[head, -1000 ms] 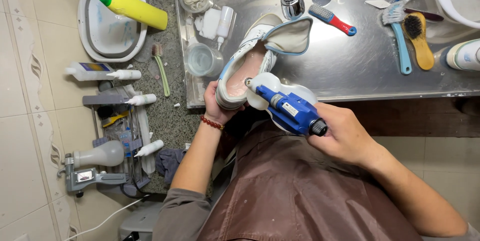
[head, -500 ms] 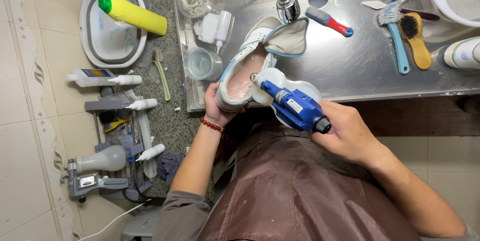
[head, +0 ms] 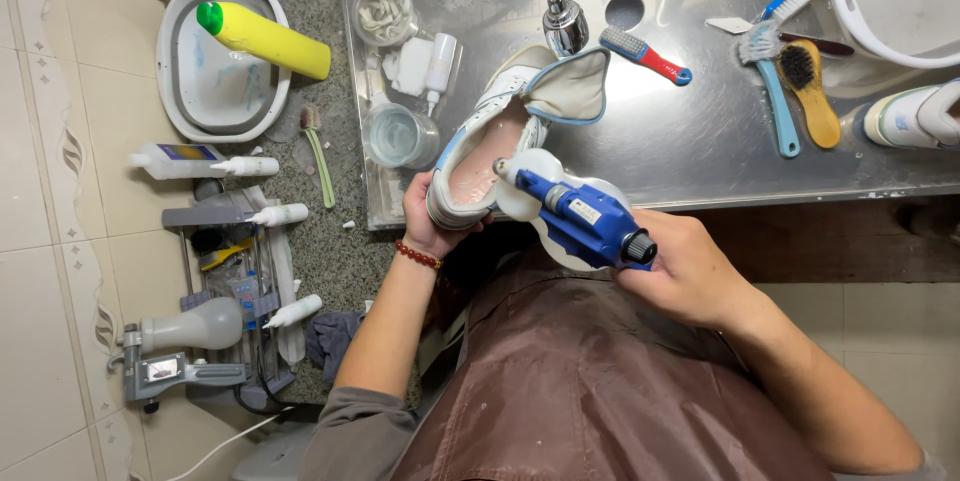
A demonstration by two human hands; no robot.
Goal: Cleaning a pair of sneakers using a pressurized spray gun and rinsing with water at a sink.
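I look straight down at my 2 hands over the front edge of a steel sink (head: 700, 141). My left hand (head: 428, 216) grips the heel of a white sneaker (head: 490, 151) with light blue trim, fingers curled closed around its back and underside. The sneaker tilts up off the sink edge, its opening facing me and its tongue (head: 572, 86) folded back toward the faucet (head: 562, 16).

My right hand (head: 690, 276) is closed around the back of a blue power tool (head: 585, 221) with a black end cap. A round white head at the tool's tip sits at the rim of the sneaker's opening; I cannot tell whether it touches the lining.

In the sink, to the right of the sneaker, lie a small brush with a red and blue handle (head: 645, 53), a long blue brush (head: 775, 81) and a wooden brush with dark bristles (head: 808, 91). Just left of the sneaker stands a clear cup (head: 400, 134).

On the speckled counter to my left, a yellow bottle with a green cap (head: 262, 38) lies across a white basin (head: 215, 66). A brown apron (head: 590, 381) covers my front below the hands, and a red bead bracelet (head: 418, 255) circles my left wrist.
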